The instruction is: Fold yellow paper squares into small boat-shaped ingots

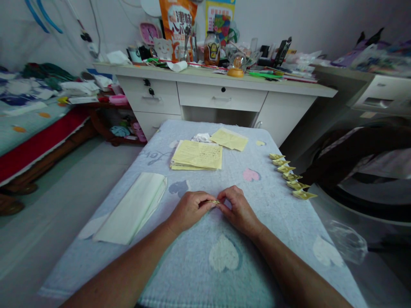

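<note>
Just in front of the yellow paper stack point(196, 155), the left hand point(189, 210) and right hand point(240, 211) pinch a small folded paper point(215, 202), probably light and easily crushed, best held by its edges.

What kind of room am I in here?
Probably a bedroom that doubles as a work or laundry space: there's a bed on the left, a white desk with drawers against the wall, and what looks like a washing machine on the right.
</note>
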A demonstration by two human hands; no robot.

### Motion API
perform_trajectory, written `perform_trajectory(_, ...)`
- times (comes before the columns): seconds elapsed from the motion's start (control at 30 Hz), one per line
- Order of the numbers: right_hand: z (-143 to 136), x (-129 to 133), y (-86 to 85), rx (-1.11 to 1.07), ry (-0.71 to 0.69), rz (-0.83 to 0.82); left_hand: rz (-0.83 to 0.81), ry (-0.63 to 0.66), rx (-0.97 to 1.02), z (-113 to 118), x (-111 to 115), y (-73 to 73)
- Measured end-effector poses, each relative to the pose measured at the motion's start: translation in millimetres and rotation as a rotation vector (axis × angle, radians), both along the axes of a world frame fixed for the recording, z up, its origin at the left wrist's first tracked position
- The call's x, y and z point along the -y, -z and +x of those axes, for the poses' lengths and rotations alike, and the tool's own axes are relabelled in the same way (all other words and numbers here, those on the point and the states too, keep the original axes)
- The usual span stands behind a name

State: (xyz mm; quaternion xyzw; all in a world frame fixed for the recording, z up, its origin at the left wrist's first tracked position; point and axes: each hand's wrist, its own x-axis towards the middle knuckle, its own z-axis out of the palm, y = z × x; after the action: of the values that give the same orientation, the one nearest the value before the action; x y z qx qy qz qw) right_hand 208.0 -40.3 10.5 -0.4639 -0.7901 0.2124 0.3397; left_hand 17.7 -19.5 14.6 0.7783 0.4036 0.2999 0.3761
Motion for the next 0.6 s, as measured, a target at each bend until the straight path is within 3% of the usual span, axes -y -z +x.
perform_trajectory(0.2, -3.6, -0.8, -0.8, 0.137, -0.043, 0.029, 0.042, -0.037, -0.008, 2.1, 0.7, -1.9)
perform_trajectory(0.6, -3.6, -3.8, 1.8, 0.154, -0.028, 0.051, -0.092, -0.023, 0.044, 3.4, -2.7, 0.8)
